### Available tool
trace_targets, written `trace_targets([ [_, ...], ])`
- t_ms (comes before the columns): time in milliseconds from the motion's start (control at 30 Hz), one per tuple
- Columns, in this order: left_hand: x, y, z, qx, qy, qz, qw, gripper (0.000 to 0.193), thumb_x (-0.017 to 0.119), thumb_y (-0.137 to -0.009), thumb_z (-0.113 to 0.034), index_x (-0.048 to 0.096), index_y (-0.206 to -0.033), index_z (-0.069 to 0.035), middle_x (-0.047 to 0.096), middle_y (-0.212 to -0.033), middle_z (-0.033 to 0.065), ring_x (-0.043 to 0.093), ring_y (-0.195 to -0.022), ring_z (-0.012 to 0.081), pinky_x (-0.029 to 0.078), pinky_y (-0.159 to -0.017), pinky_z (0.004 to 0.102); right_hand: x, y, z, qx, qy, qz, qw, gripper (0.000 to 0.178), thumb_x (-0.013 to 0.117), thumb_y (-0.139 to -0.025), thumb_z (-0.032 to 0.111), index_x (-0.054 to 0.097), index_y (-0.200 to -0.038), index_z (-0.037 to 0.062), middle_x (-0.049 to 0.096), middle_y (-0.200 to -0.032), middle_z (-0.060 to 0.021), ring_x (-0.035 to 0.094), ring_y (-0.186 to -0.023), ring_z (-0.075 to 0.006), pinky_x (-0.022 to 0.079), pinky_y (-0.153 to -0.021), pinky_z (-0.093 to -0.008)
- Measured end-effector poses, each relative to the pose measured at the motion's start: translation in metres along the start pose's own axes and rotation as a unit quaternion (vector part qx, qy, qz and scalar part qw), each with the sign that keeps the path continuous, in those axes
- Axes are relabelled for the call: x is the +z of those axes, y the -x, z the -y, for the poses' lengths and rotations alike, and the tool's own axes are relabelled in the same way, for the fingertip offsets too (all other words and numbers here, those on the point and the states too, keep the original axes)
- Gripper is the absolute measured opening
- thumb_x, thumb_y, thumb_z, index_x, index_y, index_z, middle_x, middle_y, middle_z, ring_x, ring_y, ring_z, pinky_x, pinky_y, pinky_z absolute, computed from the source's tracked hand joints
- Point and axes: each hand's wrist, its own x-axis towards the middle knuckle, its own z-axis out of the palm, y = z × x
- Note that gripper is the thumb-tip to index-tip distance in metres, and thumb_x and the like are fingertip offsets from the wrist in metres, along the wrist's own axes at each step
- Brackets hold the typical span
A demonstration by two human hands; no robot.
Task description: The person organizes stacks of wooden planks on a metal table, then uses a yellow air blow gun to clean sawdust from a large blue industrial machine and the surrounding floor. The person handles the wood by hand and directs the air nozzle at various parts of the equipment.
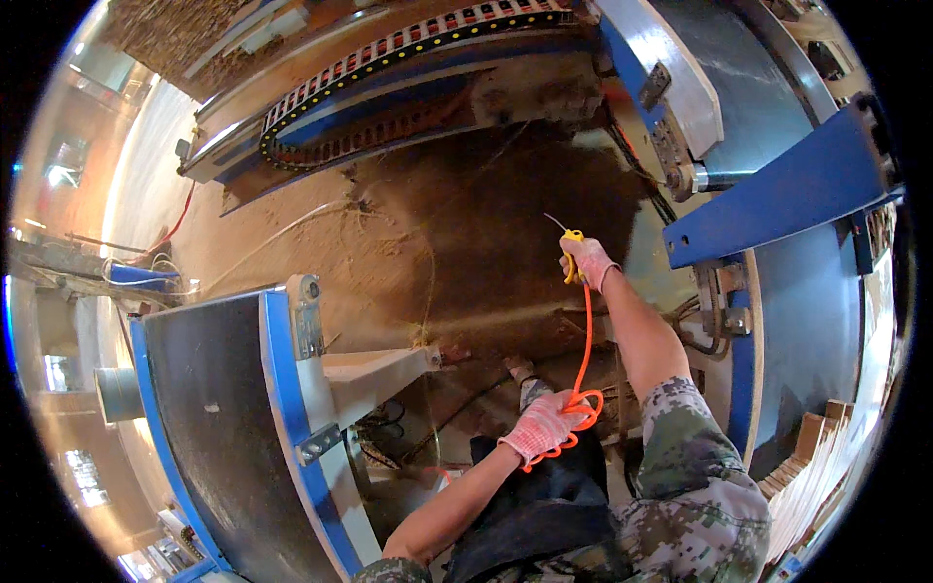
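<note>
My right hand (589,260), in a pale knitted glove, is stretched forward and grips a yellow air blow gun (571,245) with a thin metal nozzle pointing up and left over the sawdust-covered floor (389,262). An orange coiled hose (584,350) runs down from the gun to my left hand (542,428), also gloved, which holds a bunch of its coils near my waist. Both forearms are bare below camouflage sleeves.
A blue-edged dark machine panel (224,408) stands at lower left. A blue steel frame (777,204) and grey housing rise on the right. A black-and-yellow cable chain (389,53) crosses the top. Stacked wooden boards (826,466) lie at the far right.
</note>
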Motion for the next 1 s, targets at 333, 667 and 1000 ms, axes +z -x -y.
trace_targets([
  [333,-0.019,0.039,0.021,0.000,0.020,-0.072,0.997,0.041,0.074,-0.095,-0.019,0.066,-0.132,-0.003,0.073,-0.101,0.0064,0.062,-0.088,0.0105,0.055,-0.079,0.0306,0.120,-0.010,-0.023,0.028,0.021,0.096,0.995,0.023,0.072,-0.094,0.023,0.061,-0.095,0.0026,0.064,-0.070,-0.0098,0.060,-0.052,-0.0186,0.049,-0.046,-0.0334],
  [667,-0.021,0.068,0.062,-0.065,0.084,-0.085,0.991,0.038,0.071,-0.095,-0.017,0.066,-0.129,-0.001,0.072,-0.097,0.0118,0.065,-0.087,0.0146,0.055,-0.080,0.0334,0.207,0.003,-0.061,0.040,0.063,0.208,0.975,0.025,0.073,-0.092,0.025,0.066,-0.099,0.0015,0.067,-0.070,-0.0086,0.062,-0.054,-0.0172,0.050,-0.048,-0.0343],
  [1000,-0.049,0.014,0.063,-0.095,0.166,-0.127,0.973,0.036,0.067,-0.096,-0.009,0.065,-0.130,0.001,0.073,-0.100,0.0091,0.065,-0.090,0.0130,0.054,-0.082,0.0305,0.091,-0.070,-0.085,0.038,0.047,-0.086,0.994,0.024,0.065,-0.094,0.022,0.061,-0.094,-0.0018,0.064,-0.070,-0.0119,0.061,-0.055,-0.0212,0.052,-0.053,-0.0388],
])
